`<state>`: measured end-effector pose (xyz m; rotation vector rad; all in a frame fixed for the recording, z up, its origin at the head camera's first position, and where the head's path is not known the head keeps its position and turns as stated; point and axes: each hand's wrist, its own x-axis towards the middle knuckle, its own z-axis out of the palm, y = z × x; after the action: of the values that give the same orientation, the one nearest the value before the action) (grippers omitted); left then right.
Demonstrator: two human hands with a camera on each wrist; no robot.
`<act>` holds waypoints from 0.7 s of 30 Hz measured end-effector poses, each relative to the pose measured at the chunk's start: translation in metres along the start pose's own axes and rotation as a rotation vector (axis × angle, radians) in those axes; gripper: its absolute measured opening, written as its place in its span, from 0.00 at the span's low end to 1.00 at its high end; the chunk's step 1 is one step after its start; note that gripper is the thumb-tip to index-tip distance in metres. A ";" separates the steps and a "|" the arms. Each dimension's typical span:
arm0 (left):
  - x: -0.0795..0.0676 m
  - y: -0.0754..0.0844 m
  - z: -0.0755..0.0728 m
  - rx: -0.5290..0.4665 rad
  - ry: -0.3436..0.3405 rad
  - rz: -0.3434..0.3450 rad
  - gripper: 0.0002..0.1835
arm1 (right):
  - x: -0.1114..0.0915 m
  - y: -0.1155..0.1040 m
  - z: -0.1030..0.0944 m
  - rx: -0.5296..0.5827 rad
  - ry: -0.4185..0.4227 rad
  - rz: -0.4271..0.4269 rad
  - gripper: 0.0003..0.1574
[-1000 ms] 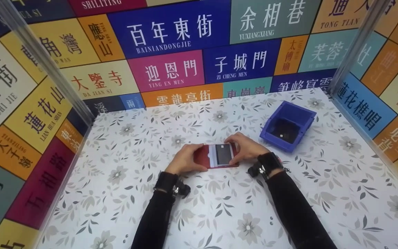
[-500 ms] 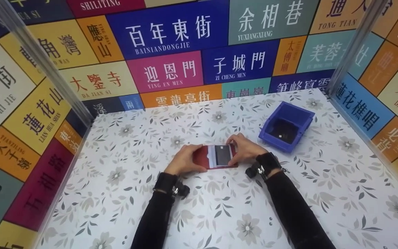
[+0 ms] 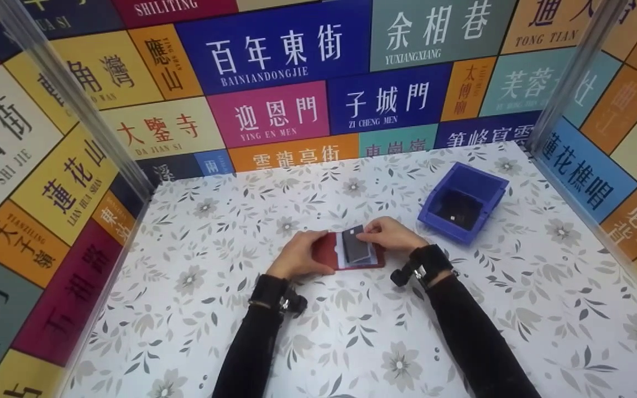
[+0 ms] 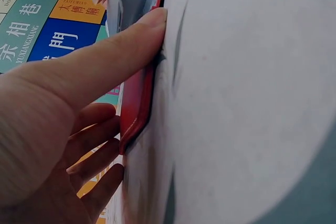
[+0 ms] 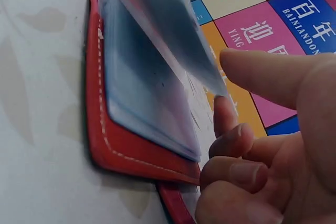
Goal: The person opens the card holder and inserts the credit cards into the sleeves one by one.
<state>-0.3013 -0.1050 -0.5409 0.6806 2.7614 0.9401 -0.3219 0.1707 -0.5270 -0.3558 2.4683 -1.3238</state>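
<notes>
A red card holder (image 3: 325, 252) with white stitching lies open on the patterned table, clear plastic sleeves (image 5: 142, 87) inside it. My left hand (image 3: 301, 253) holds its left end, the thumb at the near edge and the fingers toward the far edge. With thumb and index finger, my right hand (image 3: 393, 235) pinches the corner of a raised sleeve page (image 5: 176, 30), which shows a dark card (image 3: 356, 246) in the head view. That page tilts up from the stack of sleeves beneath it. In the left wrist view, the left thumb (image 4: 113, 59) presses the red edge.
Beyond my right hand stands a blue plastic bin (image 3: 464, 202) with a dark bottom and a small pale spot inside. Panels with Chinese lettering (image 3: 274, 52) wall the table (image 3: 186, 331) at the back and both sides.
My right hand has shifted from gripping the holder's right end to pinching the page at its upper corner. The dark page has lifted and tilted. My left hand stays in place.
</notes>
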 end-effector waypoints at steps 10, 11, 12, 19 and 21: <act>0.001 0.001 0.000 -0.001 0.000 -0.004 0.55 | 0.003 0.005 0.002 -0.110 0.129 0.020 0.18; 0.001 0.001 -0.001 0.000 0.000 -0.003 0.55 | 0.004 0.006 0.002 -0.110 0.134 0.024 0.18; 0.001 0.001 -0.001 0.000 0.000 -0.001 0.55 | 0.004 0.006 0.002 -0.112 0.135 0.022 0.18; 0.001 -0.001 -0.001 0.009 -0.004 0.002 0.55 | 0.002 0.001 0.003 -0.067 0.116 0.040 0.16; 0.001 -0.002 -0.001 0.007 -0.007 0.004 0.56 | 0.001 -0.002 0.004 -0.023 0.108 0.023 0.17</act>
<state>-0.3031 -0.1062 -0.5415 0.6891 2.7597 0.9282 -0.3212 0.1659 -0.5274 -0.2673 2.5696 -1.3391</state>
